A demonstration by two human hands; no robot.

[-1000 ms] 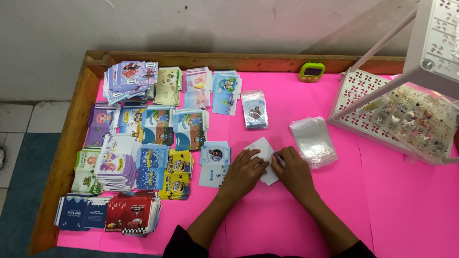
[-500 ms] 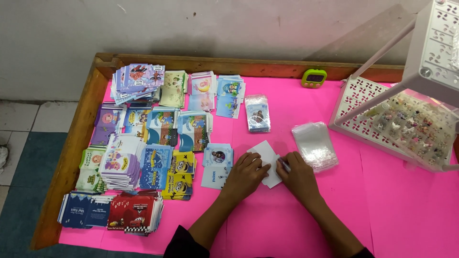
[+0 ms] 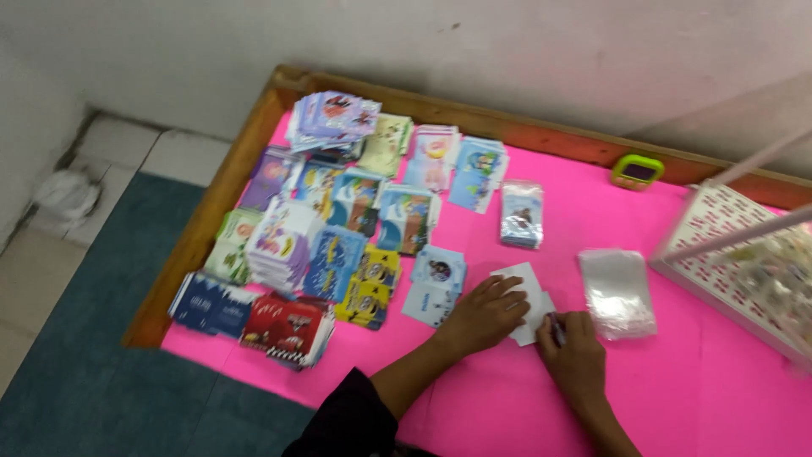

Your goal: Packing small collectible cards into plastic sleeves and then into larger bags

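Observation:
My left hand (image 3: 486,313) lies flat on a small white card (image 3: 526,298) on the pink tabletop (image 3: 507,398), pressing its left part. My right hand (image 3: 575,360) sits at the card's lower right edge with the fingers curled around something thin and dark; what it is cannot be made out in the blur. A stack of clear plastic sleeves (image 3: 617,292) lies just right of the card. Left of my left hand a small blue-and-white card packet (image 3: 436,283) rests on the table.
Several stacks of colourful card packets (image 3: 338,220) cover the table's left part. A single wrapped packet (image 3: 520,214) lies at centre back. A small green device (image 3: 638,171) sits by the wooden rim (image 3: 211,195). A white perforated rack (image 3: 744,254) stands at right.
The view has swung and tilted, showing more floor at left. Both hands stay on the white card; the right hand has slid slightly lower.

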